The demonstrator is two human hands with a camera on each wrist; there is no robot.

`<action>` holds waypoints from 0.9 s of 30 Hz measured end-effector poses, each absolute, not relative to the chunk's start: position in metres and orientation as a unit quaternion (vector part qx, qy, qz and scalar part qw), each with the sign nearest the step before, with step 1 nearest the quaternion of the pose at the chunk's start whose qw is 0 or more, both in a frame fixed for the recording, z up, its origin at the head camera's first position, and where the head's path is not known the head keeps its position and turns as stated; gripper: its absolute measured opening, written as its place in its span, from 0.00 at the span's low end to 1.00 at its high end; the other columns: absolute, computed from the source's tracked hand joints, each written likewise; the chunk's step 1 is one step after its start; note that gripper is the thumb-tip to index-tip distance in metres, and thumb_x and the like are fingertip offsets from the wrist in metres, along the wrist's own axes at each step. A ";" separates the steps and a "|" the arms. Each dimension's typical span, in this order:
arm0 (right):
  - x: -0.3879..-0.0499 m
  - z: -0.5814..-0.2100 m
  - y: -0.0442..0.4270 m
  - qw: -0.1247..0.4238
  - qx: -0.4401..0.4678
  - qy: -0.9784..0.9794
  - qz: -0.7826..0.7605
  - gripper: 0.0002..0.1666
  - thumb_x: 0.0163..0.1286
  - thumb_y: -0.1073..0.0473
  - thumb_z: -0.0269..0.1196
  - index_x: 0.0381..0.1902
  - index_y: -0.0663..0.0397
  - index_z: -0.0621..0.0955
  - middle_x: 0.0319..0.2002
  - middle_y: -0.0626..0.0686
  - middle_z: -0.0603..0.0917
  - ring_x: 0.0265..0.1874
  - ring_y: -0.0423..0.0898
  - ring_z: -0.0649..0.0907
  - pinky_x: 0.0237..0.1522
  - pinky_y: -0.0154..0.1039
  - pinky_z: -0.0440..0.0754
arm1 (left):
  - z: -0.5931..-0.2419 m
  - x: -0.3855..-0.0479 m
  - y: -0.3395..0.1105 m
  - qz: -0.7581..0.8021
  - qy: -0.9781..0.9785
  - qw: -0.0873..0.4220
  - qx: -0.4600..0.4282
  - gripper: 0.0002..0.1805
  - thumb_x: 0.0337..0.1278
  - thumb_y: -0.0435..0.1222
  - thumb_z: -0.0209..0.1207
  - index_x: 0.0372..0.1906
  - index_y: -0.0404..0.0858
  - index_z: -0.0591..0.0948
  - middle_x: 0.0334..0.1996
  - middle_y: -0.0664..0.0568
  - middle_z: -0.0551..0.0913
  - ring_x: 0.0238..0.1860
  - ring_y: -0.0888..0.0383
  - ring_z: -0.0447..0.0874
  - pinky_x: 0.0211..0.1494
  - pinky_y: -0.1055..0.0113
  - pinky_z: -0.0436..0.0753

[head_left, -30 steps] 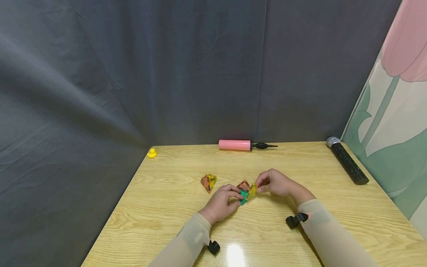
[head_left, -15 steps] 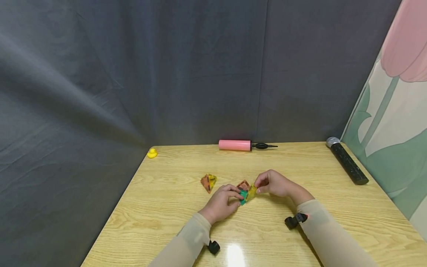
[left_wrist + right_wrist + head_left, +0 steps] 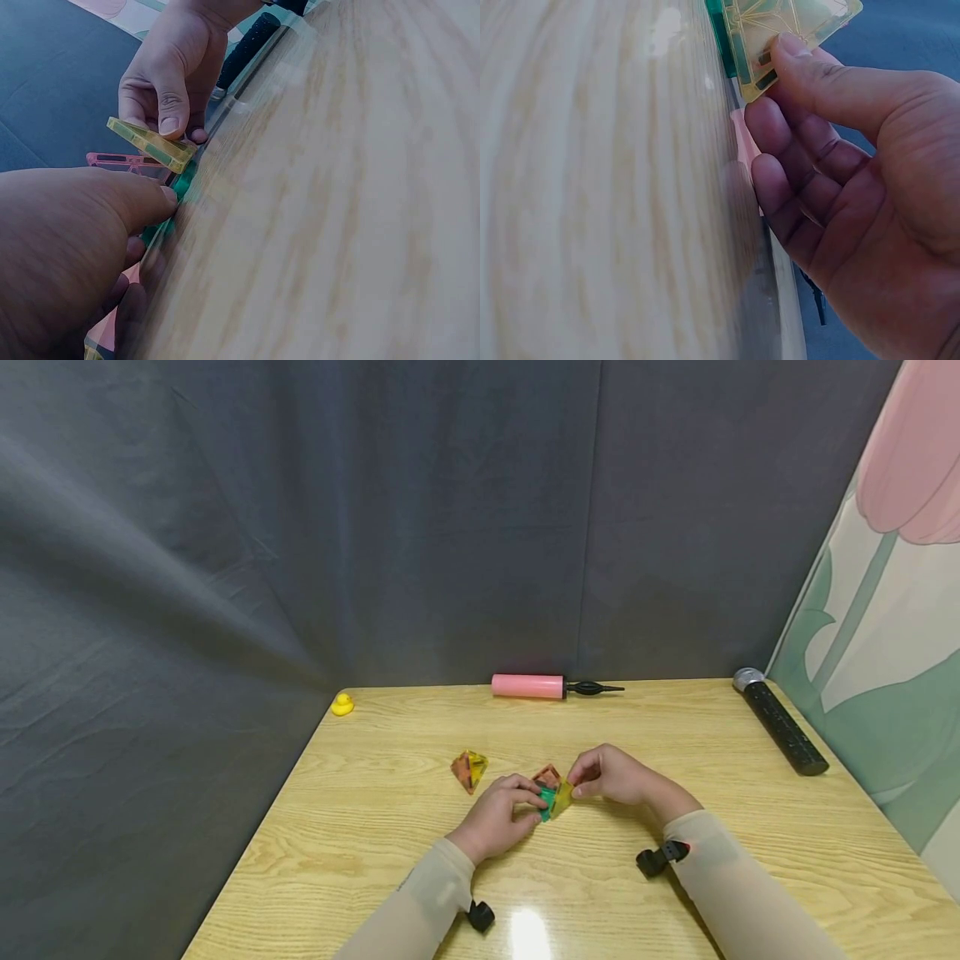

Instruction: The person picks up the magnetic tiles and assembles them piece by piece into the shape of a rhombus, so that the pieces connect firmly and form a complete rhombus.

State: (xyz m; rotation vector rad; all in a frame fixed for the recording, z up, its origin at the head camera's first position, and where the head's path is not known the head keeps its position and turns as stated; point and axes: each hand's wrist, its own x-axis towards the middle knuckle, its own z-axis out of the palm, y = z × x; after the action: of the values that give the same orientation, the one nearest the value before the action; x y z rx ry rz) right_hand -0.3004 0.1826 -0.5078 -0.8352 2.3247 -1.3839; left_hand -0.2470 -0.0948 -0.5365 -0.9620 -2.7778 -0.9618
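Observation:
With its thumb and fingers, my left hand (image 3: 498, 820) holds a green translucent magnetic tile (image 3: 547, 805) down on the table. My right hand (image 3: 621, 778) pinches a yellow triangular magnetic tile (image 3: 562, 798), tilted up at the green tile's right side. In the left wrist view the yellow tile (image 3: 154, 145) slants over the green tile (image 3: 184, 178); whether their edges touch I cannot tell. A reddish-orange tile (image 3: 547, 774) lies just behind the green one. The right wrist view shows thumb and index finger on the yellow tile (image 3: 761, 26).
An orange and yellow tile piece (image 3: 469, 770) lies left of the hands. At the table's (image 3: 360, 827) back are a pink hand pump (image 3: 528, 686) and a yellow rubber duck (image 3: 342, 704). A black microphone (image 3: 782, 724) lies along the right edge. A dark curtain (image 3: 450, 527) hangs behind.
My right hand has moved slightly left with the yellow tile, bringing it closer against the green tile. The left hand has stayed in place.

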 end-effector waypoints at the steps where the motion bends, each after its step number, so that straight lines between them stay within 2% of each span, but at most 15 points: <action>1: -0.301 -0.508 0.183 0.154 -0.292 0.811 -0.482 0.06 0.67 0.70 0.72 0.38 0.56 0.90 0.38 0.53 0.89 0.35 0.49 0.86 0.35 0.37 0.85 | -0.536 -0.247 -0.095 -0.311 -0.898 0.025 -0.311 0.09 0.69 0.41 0.69 0.51 0.52 0.91 0.58 0.63 0.80 0.62 0.63 0.75 0.69 0.64 0.75; 11: -0.302 -0.510 0.182 0.151 -0.292 0.811 -0.484 0.06 0.65 0.70 0.73 0.37 0.56 0.90 0.37 0.54 0.90 0.34 0.49 0.86 0.35 0.37 0.85 | -0.533 -0.245 -0.094 -0.320 -0.893 0.031 -0.316 0.09 0.68 0.40 0.69 0.51 0.49 0.91 0.58 0.61 0.81 0.62 0.60 0.76 0.69 0.61 0.75; 17: -0.302 -0.511 0.180 0.148 -0.286 0.815 -0.482 0.05 0.65 0.68 0.74 0.37 0.54 0.90 0.37 0.51 0.90 0.34 0.47 0.85 0.35 0.38 0.84 | -0.533 -0.245 -0.094 -0.320 -0.894 0.025 -0.312 0.09 0.69 0.40 0.69 0.51 0.49 0.91 0.58 0.63 0.80 0.63 0.61 0.75 0.70 0.63 0.74; 27: -0.300 -0.511 0.178 0.147 -0.275 0.822 -0.477 0.05 0.65 0.67 0.74 0.35 0.52 0.90 0.36 0.50 0.90 0.35 0.49 0.86 0.36 0.39 0.85 | -0.534 -0.245 -0.094 -0.320 -0.894 0.026 -0.313 0.09 0.69 0.40 0.69 0.50 0.50 0.91 0.58 0.63 0.80 0.63 0.62 0.75 0.69 0.63 0.75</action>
State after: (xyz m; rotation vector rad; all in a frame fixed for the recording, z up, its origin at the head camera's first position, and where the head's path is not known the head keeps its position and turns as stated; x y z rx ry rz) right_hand -0.3002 0.1777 -0.5108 -0.7912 2.3657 -1.3728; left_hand -0.2449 -0.0945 -0.5337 -0.9667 -2.7622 -0.9889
